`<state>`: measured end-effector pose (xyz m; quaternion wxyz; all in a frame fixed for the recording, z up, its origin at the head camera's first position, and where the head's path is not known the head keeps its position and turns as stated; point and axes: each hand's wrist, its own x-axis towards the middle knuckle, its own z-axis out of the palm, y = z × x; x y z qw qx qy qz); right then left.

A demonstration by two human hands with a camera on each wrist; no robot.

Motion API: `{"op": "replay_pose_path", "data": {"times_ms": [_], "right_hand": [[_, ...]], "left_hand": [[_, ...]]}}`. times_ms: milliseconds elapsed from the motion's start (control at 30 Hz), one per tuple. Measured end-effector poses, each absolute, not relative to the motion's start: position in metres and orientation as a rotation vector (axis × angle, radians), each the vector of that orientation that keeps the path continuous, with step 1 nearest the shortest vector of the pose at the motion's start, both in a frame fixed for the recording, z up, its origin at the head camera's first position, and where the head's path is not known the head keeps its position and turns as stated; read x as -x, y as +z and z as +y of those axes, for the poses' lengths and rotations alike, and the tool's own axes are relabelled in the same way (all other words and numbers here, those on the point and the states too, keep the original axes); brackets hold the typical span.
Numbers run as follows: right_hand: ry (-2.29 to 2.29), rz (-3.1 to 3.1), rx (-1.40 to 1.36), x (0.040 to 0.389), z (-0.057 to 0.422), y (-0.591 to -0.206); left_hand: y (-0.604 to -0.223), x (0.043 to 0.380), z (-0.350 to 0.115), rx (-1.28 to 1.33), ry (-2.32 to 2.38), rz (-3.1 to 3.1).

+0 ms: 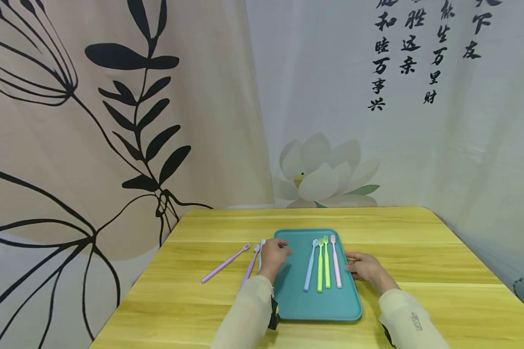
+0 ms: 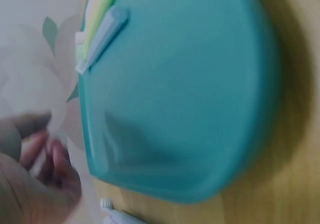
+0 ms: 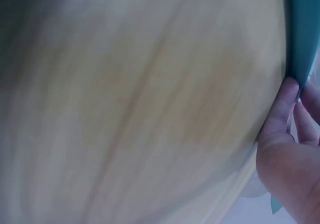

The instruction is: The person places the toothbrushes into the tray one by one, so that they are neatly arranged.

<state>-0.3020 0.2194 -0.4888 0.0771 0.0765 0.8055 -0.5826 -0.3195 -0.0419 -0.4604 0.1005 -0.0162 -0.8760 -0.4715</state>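
Note:
A teal tray (image 1: 314, 308) holds a light blue toothbrush (image 1: 310, 266), two green toothbrushes (image 1: 320, 271) and a pink toothbrush (image 1: 335, 264), side by side in its right half. My left hand (image 1: 274, 258) hovers at the tray's left rim, its fingers loosely bent with nothing visible between them in the left wrist view. My right hand (image 1: 368, 270) pinches the tray's right rim between thumb and fingers, as the right wrist view shows. Left of the tray lie two purple toothbrushes (image 1: 225, 264) and another bluish toothbrush (image 1: 260, 254), partly hidden behind my left hand.
The tray stands on a yellow wood-grain table (image 1: 179, 300). Behind the table hangs a curtain (image 1: 218, 121) printed with black plants, a pale lotus and dark writing.

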Motion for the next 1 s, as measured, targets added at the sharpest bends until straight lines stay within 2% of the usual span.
{"op": "replay_pose_path", "data": {"times_ms": [167,567,833,1000], "right_hand": [[-1.754,2.416,-0.226,0.302,0.221,-0.490],[-1.758,2.416,-0.236,0.304,0.221,-0.492],[-1.765,2.408,-0.241,0.302,0.220,-0.489],[-1.765,2.404,-0.239,0.302,0.220,-0.488]], "left_hand": [[-0.468,0.314,-0.022,0.178,-1.446,-2.670],[-0.479,0.300,0.003,0.058,-1.375,-2.739],[-0.475,0.304,-0.005,0.106,-1.351,-2.716],[-0.464,0.316,-0.047,0.180,-1.321,-2.649]]}}
